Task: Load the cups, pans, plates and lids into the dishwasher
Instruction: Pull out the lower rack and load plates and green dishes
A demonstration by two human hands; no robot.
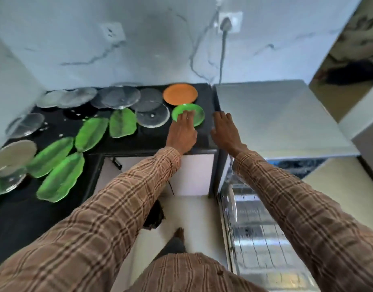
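A round green plate lies flat beside an orange plate and clear glass lids.

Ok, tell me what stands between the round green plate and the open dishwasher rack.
Nothing visible does. The left hand already lies on the round green plate at the black counter's right end, and the open dishwasher rack sits just below and to its right; only the right hand hovers between them.

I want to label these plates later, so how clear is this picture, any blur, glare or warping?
Head view: wide-angle bending curves the black countertop and walls; the glass lids and metal plate at left are motion-smeared; the round green plate under the left hand stays readable; glare washes the open dishwasher's rack.
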